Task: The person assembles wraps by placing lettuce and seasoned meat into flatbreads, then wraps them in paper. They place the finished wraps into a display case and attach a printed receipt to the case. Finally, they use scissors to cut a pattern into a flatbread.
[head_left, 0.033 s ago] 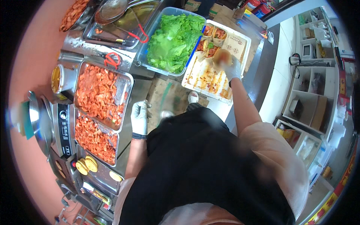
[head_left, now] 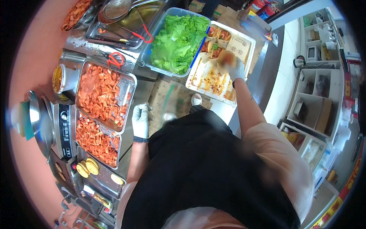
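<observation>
My right hand (head_left: pixel 238 71), in a white glove, grips a brown paper food pouch (head_left: pixel 227 59) with a reddish filling at its mouth. It hovers over a white foam tray (head_left: pixel 244 45) in which several filled paper pouches (head_left: pixel 224 35) stand at the far left corner. The tray's near part is smeared with orange-brown stains. My left hand (head_left: pixel 140 120), also gloved, hangs beside the metal trays with its fingers curled together; whether anything is in them is hidden. Nearest to it is a metal tray (head_left: pixel 132 84) of red sauced meat pieces (head_left: pixel 100 91).
A clear tub (head_left: pixel 143 60) of green lettuce (head_left: pixel 175 44) adjoins the foam tray. Red-handled scissors (head_left: pixel 115 60) lie behind the meat. Strainers (head_left: pixel 116 9) rest on an oily tray at the far left. Yellow round buns (head_left: pixel 88 167) sit near left, and white shelves (head_left: pixel 310 105) stand at right.
</observation>
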`<state>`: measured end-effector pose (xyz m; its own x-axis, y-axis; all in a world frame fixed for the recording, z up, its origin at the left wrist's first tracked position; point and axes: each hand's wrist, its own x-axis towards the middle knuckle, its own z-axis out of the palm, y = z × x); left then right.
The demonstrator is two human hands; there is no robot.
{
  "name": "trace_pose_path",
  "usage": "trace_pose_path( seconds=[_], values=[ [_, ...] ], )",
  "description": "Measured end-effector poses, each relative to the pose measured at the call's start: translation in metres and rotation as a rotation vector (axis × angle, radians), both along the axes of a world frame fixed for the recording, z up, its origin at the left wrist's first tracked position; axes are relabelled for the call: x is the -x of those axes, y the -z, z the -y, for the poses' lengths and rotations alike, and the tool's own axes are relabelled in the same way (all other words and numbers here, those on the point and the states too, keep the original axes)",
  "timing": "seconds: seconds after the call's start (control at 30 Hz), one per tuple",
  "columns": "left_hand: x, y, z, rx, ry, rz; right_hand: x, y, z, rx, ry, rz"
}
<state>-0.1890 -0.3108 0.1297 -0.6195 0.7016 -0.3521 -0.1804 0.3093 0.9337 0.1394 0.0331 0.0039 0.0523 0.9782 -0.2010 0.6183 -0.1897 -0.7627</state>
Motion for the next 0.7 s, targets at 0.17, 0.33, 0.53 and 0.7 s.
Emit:
trace_pose_path(
  seconds=[0.17, 0.33, 0.53, 0.7],
  values=[
    [0.023, -0.010, 0.048, 0.017, -0.062, -0.103, 0.020, 0.019, -0.025, 0.204, 0.006, 0.236],
    [0.031, -0.013, 0.108, 0.069, -0.175, -0.101, 0.050, 0.025, -0.034, 0.032, -0.129, 0.621],
    [0.074, -0.037, 0.176, 0.117, -0.325, -0.322, 0.016, 0.036, -0.074, 0.006, -0.299, 0.605],
    [0.122, -0.024, 0.297, 0.175, -0.743, -0.545, 0.047, 0.023, -0.093, 0.010, -0.155, 0.032]
  ],
)
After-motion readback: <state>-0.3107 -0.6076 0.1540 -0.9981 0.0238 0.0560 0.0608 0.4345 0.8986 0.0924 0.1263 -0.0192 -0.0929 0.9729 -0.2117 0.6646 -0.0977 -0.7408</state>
